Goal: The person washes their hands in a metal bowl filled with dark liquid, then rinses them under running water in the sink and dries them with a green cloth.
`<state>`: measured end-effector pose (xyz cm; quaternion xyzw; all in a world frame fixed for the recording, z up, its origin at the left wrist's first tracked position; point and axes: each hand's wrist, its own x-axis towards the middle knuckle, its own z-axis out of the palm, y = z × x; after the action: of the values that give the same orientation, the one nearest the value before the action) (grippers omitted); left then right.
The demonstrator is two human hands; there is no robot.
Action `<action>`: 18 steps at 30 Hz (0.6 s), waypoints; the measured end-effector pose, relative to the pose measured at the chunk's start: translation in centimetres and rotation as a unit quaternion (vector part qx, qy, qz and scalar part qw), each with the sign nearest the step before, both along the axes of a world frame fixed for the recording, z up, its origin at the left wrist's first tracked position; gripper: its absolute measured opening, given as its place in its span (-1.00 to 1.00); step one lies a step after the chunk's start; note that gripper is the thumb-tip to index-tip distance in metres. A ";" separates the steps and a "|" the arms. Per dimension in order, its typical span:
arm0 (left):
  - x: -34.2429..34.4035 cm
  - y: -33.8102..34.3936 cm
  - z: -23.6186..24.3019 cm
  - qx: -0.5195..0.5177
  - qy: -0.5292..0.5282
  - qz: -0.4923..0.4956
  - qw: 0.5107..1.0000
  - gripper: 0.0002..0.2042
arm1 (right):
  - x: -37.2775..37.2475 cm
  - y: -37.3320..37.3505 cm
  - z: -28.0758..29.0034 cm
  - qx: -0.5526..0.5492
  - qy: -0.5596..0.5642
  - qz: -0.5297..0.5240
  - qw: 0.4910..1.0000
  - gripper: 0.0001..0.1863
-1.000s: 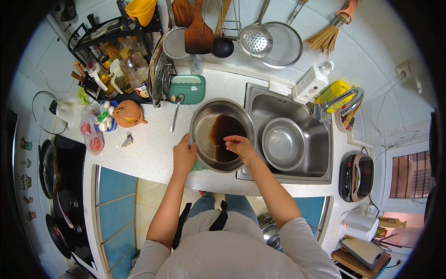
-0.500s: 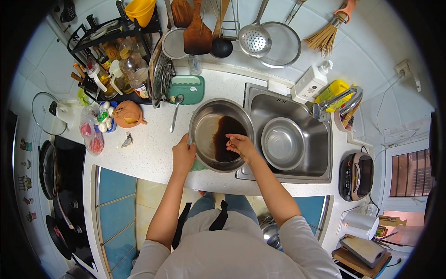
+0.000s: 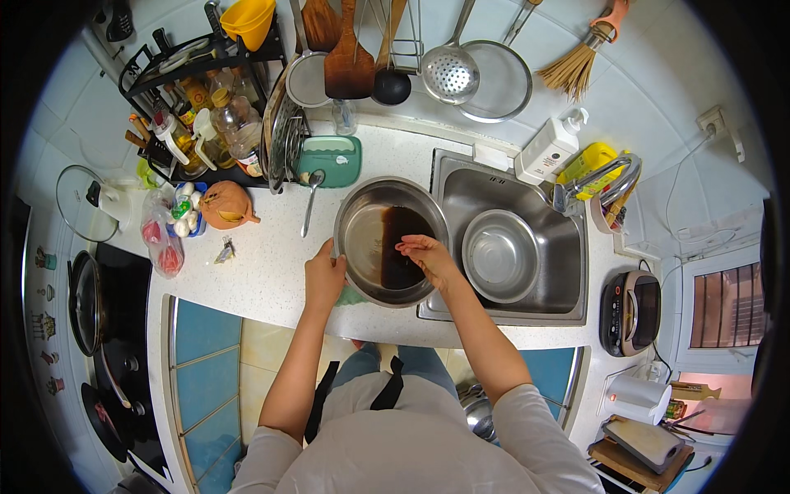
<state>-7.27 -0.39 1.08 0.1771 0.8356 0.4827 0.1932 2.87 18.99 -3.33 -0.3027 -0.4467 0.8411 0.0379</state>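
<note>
Dark brown liquid (image 3: 398,221) has slid over to the right since a second ago, its ragged left edge now nearly straight, while the one large stainless-steel basin (image 3: 359,222) carrying it sits much where it was. Two hands on it! The left hand's (image 3: 326,277) fingers clasp the basin's left rim, thumb on the near side; the right hand's (image 3: 428,257) fingers are curled together right above the liquid, and whether they pinch anything, I can't tell.

Right of those right fingers, one sink (image 3: 462,185) holds one smaller steel bowl (image 3: 499,255). Up ahead of it, one white pump bottle (image 3: 547,151) and one yellow bottle (image 3: 601,162). Just beyond the left fingers, one spoon (image 3: 307,216) lies on the white bench (image 3: 263,276), its bowl end at one green tray (image 3: 333,158). And farther ahead of both sets of fingers, hanging up: two wooden spatulas (image 3: 349,66), one black ladle (image 3: 392,86), one perforated skimmer (image 3: 450,76), two mesh strainers (image 3: 496,78).
</note>
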 end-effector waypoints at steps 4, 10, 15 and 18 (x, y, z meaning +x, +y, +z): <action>0.0 0.1 0.0 0.003 0.005 -0.004 1.000 -0.64 | 0.0 0.2 -0.3 0.008 0.009 0.004 1.000 -0.71; 0.0 0.0 0.2 0.002 0.006 -0.002 1.000 -0.65 | -0.2 0.2 -0.4 0.078 0.000 0.018 0.997 -0.70; -0.1 0.0 0.2 0.007 0.005 -0.008 1.000 -0.64 | 0.0 0.4 -1.6 0.198 -0.016 0.075 0.977 -0.70; -0.2 0.1 -0.3 0.009 0.006 -0.008 1.000 -0.64 | 0.4 -0.2 -2.9 0.255 0.005 0.124 0.959 -0.71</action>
<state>-7.48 -0.27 0.82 0.1882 0.8308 0.4878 0.1906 3.26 18.80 -6.25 -0.2216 -0.6798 0.6990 0.0115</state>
